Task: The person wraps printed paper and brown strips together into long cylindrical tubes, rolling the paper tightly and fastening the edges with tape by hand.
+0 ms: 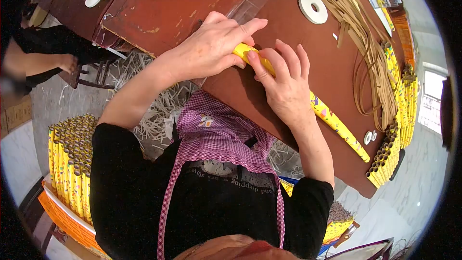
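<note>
A long yellow patterned tube [339,129] lies slantwise across the brown table [269,17]. Near its upper left end, my left hand [211,45] is closed round it, the index finger reaching out past it. My right hand [286,84] rests over the tube a little further down, thumb and fingers bent against it. The tube's lower right end touches nothing but the tabletop. Part of the tube is hidden beneath my right hand and wrist.
Brown paper strips [358,33] and a white tape roll [313,8] lie at the table's far right. Yellow tubes [385,156] are stacked along the right edge. More tubes [72,163] stand in a box at left. Another person's arm [43,63] shows at far left.
</note>
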The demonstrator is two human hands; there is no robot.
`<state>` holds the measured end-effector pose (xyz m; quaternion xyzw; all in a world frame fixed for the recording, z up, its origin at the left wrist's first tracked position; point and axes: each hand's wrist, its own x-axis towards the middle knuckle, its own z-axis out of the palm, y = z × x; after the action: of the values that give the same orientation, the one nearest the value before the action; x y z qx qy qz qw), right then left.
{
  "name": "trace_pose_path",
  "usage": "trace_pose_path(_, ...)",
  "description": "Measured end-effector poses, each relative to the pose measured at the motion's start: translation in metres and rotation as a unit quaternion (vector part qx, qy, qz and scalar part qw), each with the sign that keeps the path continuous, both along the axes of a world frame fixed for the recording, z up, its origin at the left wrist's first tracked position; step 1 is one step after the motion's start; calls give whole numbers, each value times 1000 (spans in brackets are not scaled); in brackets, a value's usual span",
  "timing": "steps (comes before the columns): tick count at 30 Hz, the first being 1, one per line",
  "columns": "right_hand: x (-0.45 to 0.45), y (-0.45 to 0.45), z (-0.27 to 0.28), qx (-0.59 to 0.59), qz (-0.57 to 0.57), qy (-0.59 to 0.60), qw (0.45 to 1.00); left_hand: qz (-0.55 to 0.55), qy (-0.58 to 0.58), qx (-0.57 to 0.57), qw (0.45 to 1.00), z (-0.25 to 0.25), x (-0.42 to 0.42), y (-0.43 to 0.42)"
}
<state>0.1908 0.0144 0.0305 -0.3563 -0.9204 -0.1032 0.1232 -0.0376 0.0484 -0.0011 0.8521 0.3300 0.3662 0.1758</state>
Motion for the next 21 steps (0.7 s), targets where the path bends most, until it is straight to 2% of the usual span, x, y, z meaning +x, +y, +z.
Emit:
trace_pose_path(4, 7, 0, 2, 7, 57, 1, 998, 8, 19, 7, 1000, 1, -1, 0)
trace_pose_path(7, 13, 6, -1, -18, 77, 57, 995, 2, 8, -6, 1000, 4, 0, 0)
trace_pose_path(9, 12, 7, -3, -112, 1, 197, 974, 9, 16, -7, 1000, 3, 0, -1)
trace_pose_path(13, 3, 4, 5, -115, -38, 140, 983, 19, 24, -26, 999, 1, -1, 0)
trace_pose_path(15, 7, 5, -2, -29, 1, 50, 998, 13, 22, -28, 999, 3, -1, 0)
trace_pose_path(18, 9, 0, 2, -15, 58, 6, 998, 8, 24, -26, 999, 3, -1, -1)
trace_pose_path(21, 13, 2, 2, -28, 64, 48, 996, 6, 28, -36, 999, 5, -2, -1)
